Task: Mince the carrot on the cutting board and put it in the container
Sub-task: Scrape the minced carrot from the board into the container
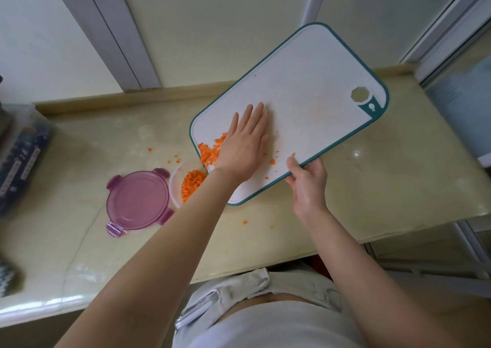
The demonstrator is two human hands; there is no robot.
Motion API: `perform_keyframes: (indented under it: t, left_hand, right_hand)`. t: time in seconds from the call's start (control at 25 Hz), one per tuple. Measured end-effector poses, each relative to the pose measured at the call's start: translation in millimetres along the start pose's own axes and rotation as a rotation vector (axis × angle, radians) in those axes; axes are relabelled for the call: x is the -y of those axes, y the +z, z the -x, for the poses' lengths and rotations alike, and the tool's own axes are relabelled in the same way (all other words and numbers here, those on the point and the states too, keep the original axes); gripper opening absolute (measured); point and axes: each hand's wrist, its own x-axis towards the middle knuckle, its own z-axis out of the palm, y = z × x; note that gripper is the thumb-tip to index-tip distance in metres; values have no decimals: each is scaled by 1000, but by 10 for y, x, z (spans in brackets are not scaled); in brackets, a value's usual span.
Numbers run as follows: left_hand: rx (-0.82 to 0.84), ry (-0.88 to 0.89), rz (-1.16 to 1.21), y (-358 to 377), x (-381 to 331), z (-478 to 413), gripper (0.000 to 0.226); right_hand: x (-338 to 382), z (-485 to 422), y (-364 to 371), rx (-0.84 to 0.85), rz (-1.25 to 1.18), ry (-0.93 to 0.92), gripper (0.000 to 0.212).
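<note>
Fingers (255, 113) of the left hand (243, 148) are lying straight and close together, flat on the white cutting board (305, 81), with the palm resting against a heap of minced carrot (210, 152) at the board's left edge. The right hand (308, 185) is gripping the board's near long edge, thumb on the top face and the other fingers curling underneath. The board, rimmed in teal, is sitting at a slant across the view, its hanging hole at the far right end and its near left corner overlapping a round white container (175, 185). More of the minced carrot is sitting inside that container as an orange pile (192, 184), partly hidden by the left forearm. A few small orange bits (272, 161) are clinging to the board near the right thumb. Stray bits (174, 159) are lying on the pale counter (372, 188) just beyond the container, and one more piece (244, 222) is lying nearer the body. A purple lid (138, 200) with four clip tabs is resting on the counter just left of the container, touching or nearly touching its rim. A dark box (21, 159) is sitting at the far left edge.
</note>
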Motion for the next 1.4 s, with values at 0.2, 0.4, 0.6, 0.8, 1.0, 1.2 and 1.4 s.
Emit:
perform_keyframes:
  t: [0.2, 0.4, 0.6, 0.8, 1.0, 1.2, 1.4]
  left_hand:
    - [43, -25, 85, 107, 80, 98, 51]
    - [36, -51, 51, 236, 182, 572, 60]
    - [83, -95, 0, 301, 283, 983, 55]
    - [6, -121, -41, 166, 398, 935, 50]
    - [40, -165, 27, 56, 365, 362, 50]
    - [96, -156, 144, 177, 371, 528, 51]
    - [57, -139, 119, 289, 388, 1060, 54]
  right_hand:
    - [0, 2, -18, 12, -7, -13, 24]
    - [3, 6, -26, 14, -21, -11, 24]
    - [-11, -10, -33, -3, 10, 8, 22]
    - [-3, 15, -30, 10, 9, -11, 22]
    - [5, 56, -29, 10, -6, -18, 23]
    - [3, 52, -55, -8, -6, -16, 22]
    - [-22, 30, -79, -29, 11, 2, 21]
